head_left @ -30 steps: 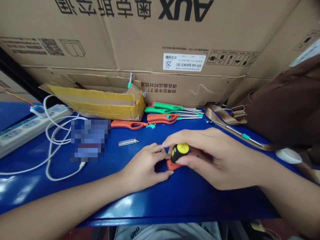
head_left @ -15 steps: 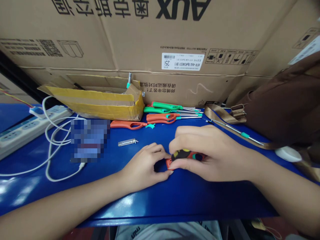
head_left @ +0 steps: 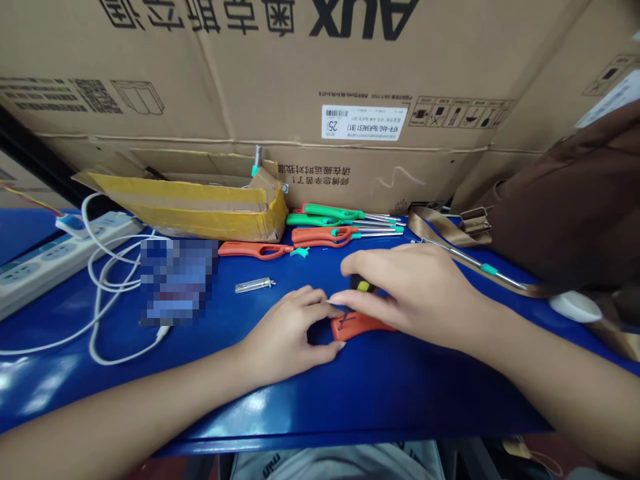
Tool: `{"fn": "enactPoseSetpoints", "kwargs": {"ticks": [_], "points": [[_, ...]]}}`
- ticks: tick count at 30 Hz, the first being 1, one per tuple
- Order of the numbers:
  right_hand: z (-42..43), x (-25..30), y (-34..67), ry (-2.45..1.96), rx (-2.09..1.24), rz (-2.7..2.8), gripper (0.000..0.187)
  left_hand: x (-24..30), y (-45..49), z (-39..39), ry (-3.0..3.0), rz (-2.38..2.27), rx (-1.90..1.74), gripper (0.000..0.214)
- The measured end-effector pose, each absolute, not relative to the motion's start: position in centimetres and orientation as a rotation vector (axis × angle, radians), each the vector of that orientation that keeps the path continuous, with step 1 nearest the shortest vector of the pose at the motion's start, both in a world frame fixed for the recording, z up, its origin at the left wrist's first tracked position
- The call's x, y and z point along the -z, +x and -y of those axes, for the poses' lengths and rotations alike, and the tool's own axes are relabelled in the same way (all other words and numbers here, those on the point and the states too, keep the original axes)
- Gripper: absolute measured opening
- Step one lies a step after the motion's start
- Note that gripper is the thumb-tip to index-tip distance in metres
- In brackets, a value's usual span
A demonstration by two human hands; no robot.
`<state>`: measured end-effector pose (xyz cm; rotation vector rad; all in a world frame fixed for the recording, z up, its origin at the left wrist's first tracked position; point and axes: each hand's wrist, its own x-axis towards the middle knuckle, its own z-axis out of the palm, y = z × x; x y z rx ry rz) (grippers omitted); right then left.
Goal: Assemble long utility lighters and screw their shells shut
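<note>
An orange lighter handle (head_left: 367, 323) lies on the blue table in front of me. My left hand (head_left: 295, 327) grips its left end between thumb and fingers. Over it, my right hand (head_left: 420, 293) is closed around a small screwdriver (head_left: 363, 285) with a black and yellow handle. A thin dark shaft crosses the lighter's left end; whether its tip touches a screw cannot be made out. My right hand hides the lighter's other end. Left of my hands lies a clear fuel tube (head_left: 254, 285). Behind it is an orange lighter casing (head_left: 255, 250) by a green trigger piece (head_left: 300, 253).
Several green and orange lighters (head_left: 330, 236) lie at the back beside a yellow-taped cardboard box (head_left: 185, 207). A power strip (head_left: 65, 250), white cable (head_left: 107, 360) and blurred-out object (head_left: 180, 283) are left. On the right are a metal rod (head_left: 465, 259), white mouse (head_left: 575, 308) and brown bag (head_left: 565, 200).
My right hand has raised and tilted the screwdriver, its handle shifting up and away from the lighter handle, uncovering more orange. My left hand has stayed in place.
</note>
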<state>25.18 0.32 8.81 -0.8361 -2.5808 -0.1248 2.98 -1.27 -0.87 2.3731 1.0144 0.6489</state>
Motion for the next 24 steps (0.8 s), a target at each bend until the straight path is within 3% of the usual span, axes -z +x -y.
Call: {"fn": "enactPoseSetpoints", "kwargs": {"ticks": [7, 9, 13, 15, 18, 20, 22, 24], "points": [[0.1, -10.7, 26.3, -0.509, -0.328, 2.742, 0.028, 1.0, 3.0, 1.2, 2.358, -1.009, -0.681, 0.023], [0.3, -10.5, 26.1, -0.539, -0.165, 2.741, 0.021, 1.0, 3.0, 1.2, 2.349, -1.006, -0.679, 0.019], [0.5, -9.7, 25.7, -0.647, 0.192, 2.647, 0.036, 1.0, 3.1, 1.2, 2.345, -0.994, -0.683, 0.019], [0.5, -9.8, 25.7, -0.653, 0.038, 2.678, 0.028, 0.9, 3.1, 1.2, 2.339, -0.998, -0.682, 0.021], [0.5, -10.3, 25.8, -0.589, -0.319, 2.723, 0.033, 0.8, 3.1, 1.3, 2.338, -1.0, -0.682, 0.023], [0.4, -10.2, 25.7, -0.551, -0.422, 2.734, 0.022, 0.9, 3.1, 1.3, 2.341, -0.995, -0.689, 0.018], [0.3, -9.8, 25.4, -0.579, -0.294, 2.711, 0.011, 1.0, 3.1, 1.3, 2.341, -0.992, -0.698, 0.014], [0.3, -9.2, 25.2, -0.614, -0.043, 2.643, 0.027, 1.1, 3.1, 1.2, 2.343, -0.984, -0.698, 0.011]]}}
